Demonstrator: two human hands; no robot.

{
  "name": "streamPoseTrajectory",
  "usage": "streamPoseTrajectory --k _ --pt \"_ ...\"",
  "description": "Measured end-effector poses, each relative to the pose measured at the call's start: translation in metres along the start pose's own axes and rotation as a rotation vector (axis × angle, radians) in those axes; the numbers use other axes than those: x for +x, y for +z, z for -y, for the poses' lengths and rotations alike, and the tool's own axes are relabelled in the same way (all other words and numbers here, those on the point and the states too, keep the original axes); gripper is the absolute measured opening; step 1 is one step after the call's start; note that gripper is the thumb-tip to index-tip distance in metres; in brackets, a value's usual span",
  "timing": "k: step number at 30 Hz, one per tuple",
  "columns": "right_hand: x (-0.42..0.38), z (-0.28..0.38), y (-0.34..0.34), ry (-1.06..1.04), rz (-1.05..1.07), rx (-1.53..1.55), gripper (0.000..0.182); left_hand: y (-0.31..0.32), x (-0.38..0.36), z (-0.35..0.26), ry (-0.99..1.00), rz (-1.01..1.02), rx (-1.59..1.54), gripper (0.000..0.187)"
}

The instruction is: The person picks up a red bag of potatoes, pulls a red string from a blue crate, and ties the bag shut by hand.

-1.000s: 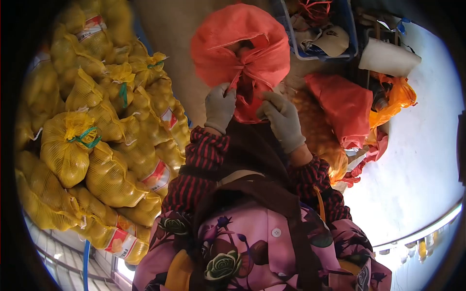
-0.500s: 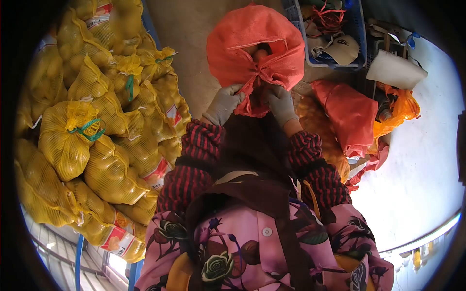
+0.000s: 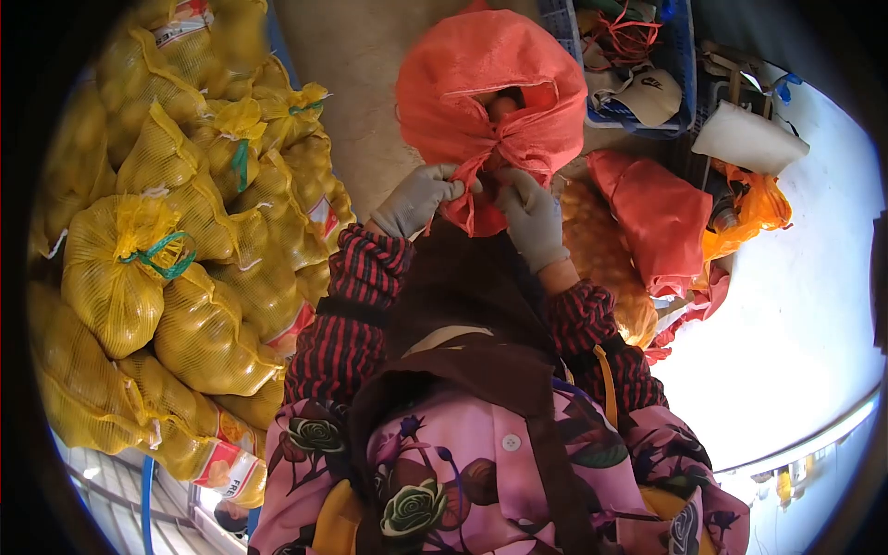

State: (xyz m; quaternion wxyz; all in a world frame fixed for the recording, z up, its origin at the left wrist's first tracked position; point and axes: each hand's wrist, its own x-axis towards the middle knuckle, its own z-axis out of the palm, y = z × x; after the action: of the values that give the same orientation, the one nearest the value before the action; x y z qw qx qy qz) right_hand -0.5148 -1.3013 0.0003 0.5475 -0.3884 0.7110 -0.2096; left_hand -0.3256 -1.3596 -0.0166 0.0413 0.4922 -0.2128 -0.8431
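A full red cloth sack [image 3: 490,69] stands at the top middle, its near side gathered into a twist with a gap above it where round brownish contents show. My left hand [image 3: 413,200], in a grey glove, pinches the gathered cloth on its left side. On the right side of the same gather, my gloved right hand [image 3: 534,215] has its fingers closed on the cloth. Both hands are close together at the sack's near edge.
Yellow net bags [image 3: 203,314] are piled on the left. A blue crate [image 3: 686,65] holds a cap and red strings at the upper right. Below it are a folded red sack [image 3: 652,217], an orange net bag [image 3: 592,250] and an orange plastic bag [image 3: 763,208].
Both hands have shifted slightly on the gathered cloth, the left forearm moving outward and the right wrist lower. The hanging cloth between them looks narrower.
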Motion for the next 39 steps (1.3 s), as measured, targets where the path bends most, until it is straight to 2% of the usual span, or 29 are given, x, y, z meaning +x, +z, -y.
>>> streamPoseTrajectory --k 1,2,3,4,6,10,16,17,19,20,21,22,24,25,27,29,32,35,37,38,39 --pt "-0.004 0.007 0.003 0.002 0.000 0.000 0.019 0.003 -0.001 -0.002 0.002 -0.024 -0.083 0.023" --pt "-0.006 0.012 0.006 -0.096 -0.039 -0.066 0.018 0.008 -0.003 -0.002 0.000 -0.022 -0.084 0.023" --pt "-0.008 0.016 0.009 -0.193 -0.078 -0.133 0.017 0.016 -0.005 -0.003 0.049 -0.127 0.014 0.022" --pt "-0.008 0.018 0.011 -0.190 -0.080 -0.133 0.017 0.022 -0.007 -0.002 0.098 -0.232 0.112 0.021" --pt "-0.008 0.021 0.014 -0.275 -0.125 -0.236 0.013 0.031 -0.011 0.000 0.105 -0.290 0.104 0.020" --pt "-0.007 0.022 0.020 -0.305 -0.143 -0.227 0.011 0.034 -0.014 0.008 0.170 -0.406 0.031 0.020" --pt "-0.006 0.018 0.024 -0.325 -0.062 -0.380 0.011 0.039 -0.019 0.007 0.185 -0.484 0.077 0.022" --pt "-0.006 0.017 0.026 -0.330 -0.074 -0.357 0.012 0.042 -0.020 0.006 0.185 -0.484 0.076 0.022" --pt "-0.003 0.014 0.029 -0.335 -0.083 -0.333 0.013 0.051 -0.026 0.007 0.329 -0.642 0.374 0.024" --pt "-0.001 0.010 0.031 -0.347 -0.097 -0.153 0.014 0.053 -0.027 0.010 0.327 -0.644 0.373 0.024" --pt "0.002 0.006 0.035 -0.358 -0.108 0.029 0.016 0.055 -0.028 0.014 0.438 -0.689 0.557 0.027" --pt "0.005 -0.005 0.039 -0.359 -0.103 0.031 0.016 0.056 -0.030 0.019 0.547 -0.730 0.743 0.031" --pt "0.010 -0.027 0.045 -0.322 0.009 0.376 0.013 0.064 -0.035 0.028 0.576 -0.722 0.773 0.037" --pt "0.009 -0.015 0.041 -0.321 0.013 0.378 0.013 0.068 -0.037 0.033 0.609 -0.708 0.802 0.043" --pt "0.008 0.022 0.028 0.378 0.219 0.853 0.013 0.077 -0.038 0.041 0.580 -0.696 0.801 0.049" --pt "0.010 0.017 0.035 0.377 0.185 0.857 0.013 0.083 -0.035 0.042 0.553 -0.683 0.798 0.054" --pt "0.010 0.019 0.041 0.414 0.143 0.951 0.013 0.081 -0.029 0.041 0.640 -0.762 0.704 0.056" --pt "0.010 0.013 0.044 0.451 0.149 1.087 0.013 0.076 -0.023 0.040 0.664 -0.791 0.638 0.047" --pt "0.011 0.008 0.043 0.451 0.164 1.132 0.013 0.074 -0.014 0.040 0.481 -0.750 -0.124 0.030" --pt "0.011 0.007 0.043 0.427 0.179 1.117 0.013 0.069 -0.011 0.037 0.481 -0.750 -0.124 0.030" --pt "0.010 0.007 0.042 0.405 0.194 1.101 0.013 0.062 -0.009 0.034 0.422 -0.743 -0.189 0.021"
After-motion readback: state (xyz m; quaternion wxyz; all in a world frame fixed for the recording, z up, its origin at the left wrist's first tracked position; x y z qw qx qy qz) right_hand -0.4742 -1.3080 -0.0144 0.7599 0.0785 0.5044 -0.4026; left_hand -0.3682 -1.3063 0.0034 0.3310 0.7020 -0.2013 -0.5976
